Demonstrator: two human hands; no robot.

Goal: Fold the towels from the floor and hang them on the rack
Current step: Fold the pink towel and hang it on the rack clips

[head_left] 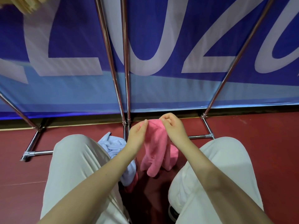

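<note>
A pink towel (155, 146) hangs crumpled in front of me, lifted off the red floor, its lower end near the floor between my knees. My left hand (137, 135) pinches its top edge on the left, and my right hand (173, 126) pinches the top edge on the right. A pale blue towel (113, 146) lies bunched on the floor to the left, partly hidden by my left forearm and knee. The chrome rack (124, 78) stands just beyond my hands, its poles rising upward.
A blue and white banner (178, 46) hangs behind the rack. The rack's base bars (37, 152) lie on the red floor (258, 143) left and right. My knees in light trousers (74, 167) flank the towels. A yellowish bundle (27, 4) shows at top left.
</note>
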